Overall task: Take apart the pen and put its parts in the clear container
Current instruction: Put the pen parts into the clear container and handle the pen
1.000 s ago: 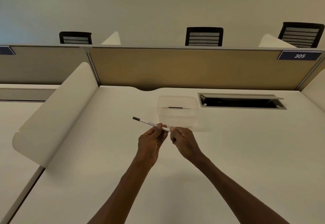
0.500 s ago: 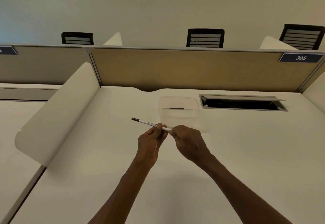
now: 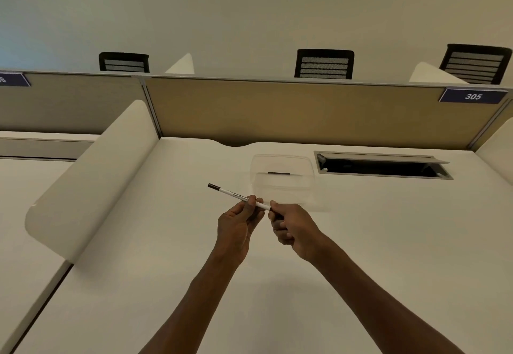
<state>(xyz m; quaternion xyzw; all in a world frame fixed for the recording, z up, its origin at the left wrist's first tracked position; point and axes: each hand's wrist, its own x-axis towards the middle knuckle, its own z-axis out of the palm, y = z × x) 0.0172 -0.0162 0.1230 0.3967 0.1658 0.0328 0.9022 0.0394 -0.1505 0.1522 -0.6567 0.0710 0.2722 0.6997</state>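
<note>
A thin white pen [image 3: 231, 193] with a dark tip at its far-left end is held above the white desk [image 3: 388, 242]. My left hand [image 3: 238, 227] pinches the pen's barrel near the middle. My right hand [image 3: 294, 227] grips the pen's near end, which is hidden inside its fingers. Just beyond both hands stands the clear container [image 3: 281, 171], with a small dark part lying in it.
An open cable hatch [image 3: 383, 165] is sunk into the desk to the right of the container. A curved white divider [image 3: 91, 176] stands along the left. A tan partition [image 3: 305, 115] closes the back, with chair backs beyond it.
The hands and pen stay nearly in place. My right hand has turned slightly on the pen's near end.
</note>
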